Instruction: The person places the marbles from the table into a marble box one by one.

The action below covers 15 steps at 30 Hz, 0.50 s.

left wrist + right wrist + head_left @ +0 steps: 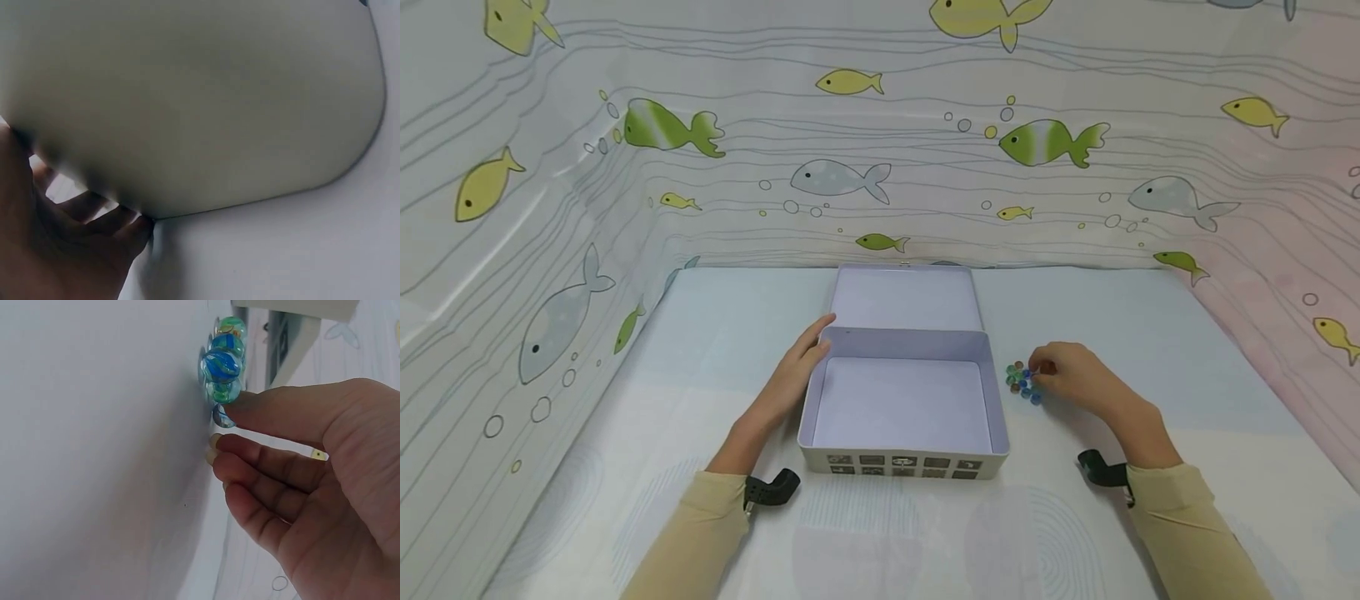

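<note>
An open hinged tin box [904, 463] with a pale lilac inside stands in the middle, its lid [904, 298] tipped back. My left hand [792, 373] rests against its back left corner, fingers fairly straight and thumb at the rim; in the left wrist view the fingertips touch the edge of its plain side wall [206, 125]. Right of the box lies a small cluster of glass marbles [1015, 377], green, blue and brown. My right hand [1078, 377] reaches down to them and pinches a clear-and-blue marble [221, 417] at its thumb tip; the index finger is hidden in the right wrist view.
A pale blue and white cloth [925, 542] covers the table. Fish-patterned sheeting [737, 225] rises at the back and on both sides. Each wrist carries a black camera mount, one by the left sleeve [711, 500], one by the right sleeve [1172, 492].
</note>
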Tool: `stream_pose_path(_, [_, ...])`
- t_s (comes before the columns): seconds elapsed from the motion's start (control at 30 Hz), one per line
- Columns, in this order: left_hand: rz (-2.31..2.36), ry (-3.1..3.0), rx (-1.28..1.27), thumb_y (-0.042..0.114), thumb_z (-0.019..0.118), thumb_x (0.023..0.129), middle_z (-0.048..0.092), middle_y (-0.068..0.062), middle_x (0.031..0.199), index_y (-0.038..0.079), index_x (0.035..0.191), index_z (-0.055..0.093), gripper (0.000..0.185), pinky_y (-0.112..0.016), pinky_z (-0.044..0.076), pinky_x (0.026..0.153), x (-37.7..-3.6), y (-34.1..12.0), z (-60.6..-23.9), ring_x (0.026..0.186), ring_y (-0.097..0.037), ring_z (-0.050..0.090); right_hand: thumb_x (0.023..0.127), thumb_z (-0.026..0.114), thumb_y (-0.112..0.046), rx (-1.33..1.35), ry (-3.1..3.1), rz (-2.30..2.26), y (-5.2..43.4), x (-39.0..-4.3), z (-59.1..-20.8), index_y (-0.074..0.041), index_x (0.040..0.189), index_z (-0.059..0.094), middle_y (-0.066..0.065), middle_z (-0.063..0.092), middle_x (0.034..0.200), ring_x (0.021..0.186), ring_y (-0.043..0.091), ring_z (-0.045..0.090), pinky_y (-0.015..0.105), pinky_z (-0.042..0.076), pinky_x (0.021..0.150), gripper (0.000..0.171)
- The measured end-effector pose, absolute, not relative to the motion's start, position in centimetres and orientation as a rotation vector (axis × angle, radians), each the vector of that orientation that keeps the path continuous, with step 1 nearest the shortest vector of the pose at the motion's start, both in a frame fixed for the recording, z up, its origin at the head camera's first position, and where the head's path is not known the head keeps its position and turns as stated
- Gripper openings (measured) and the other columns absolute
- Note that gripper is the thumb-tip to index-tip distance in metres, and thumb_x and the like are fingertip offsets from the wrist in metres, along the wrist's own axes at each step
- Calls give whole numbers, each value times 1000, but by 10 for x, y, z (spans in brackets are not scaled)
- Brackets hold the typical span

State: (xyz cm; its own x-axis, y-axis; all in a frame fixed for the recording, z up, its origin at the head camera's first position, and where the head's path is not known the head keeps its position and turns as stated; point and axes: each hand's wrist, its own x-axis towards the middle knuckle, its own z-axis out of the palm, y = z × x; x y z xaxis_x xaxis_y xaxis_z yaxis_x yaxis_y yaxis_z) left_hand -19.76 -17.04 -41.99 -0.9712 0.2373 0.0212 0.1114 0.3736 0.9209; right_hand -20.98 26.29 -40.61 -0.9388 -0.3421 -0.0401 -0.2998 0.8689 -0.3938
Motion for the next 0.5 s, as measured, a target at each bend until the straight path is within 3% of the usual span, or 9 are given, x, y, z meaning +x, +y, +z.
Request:
stream_pose_path(0.4, [1718, 2496, 251, 46, 35, 106, 19, 0, 167, 36, 156, 30, 51, -65, 16, 119, -192, -168, -417, 154, -36, 14, 85, 67, -1, -510, 2946, -565, 260, -210, -408, 0, 98, 73, 6, 62, 80, 74, 19, 53, 32, 44, 66, 14])
stream_pose_path(0.5, [1742, 2487, 255, 51, 38, 104, 21, 3, 166, 40, 154, 32, 51, -65, 17, 119, -193, -170, -423, 154, -35, 15, 85, 66, -1, -501, 2948, -565, 260, -210, -409, 0, 98, 73, 7, 62, 81, 75, 19, 53, 32, 44, 66, 15])
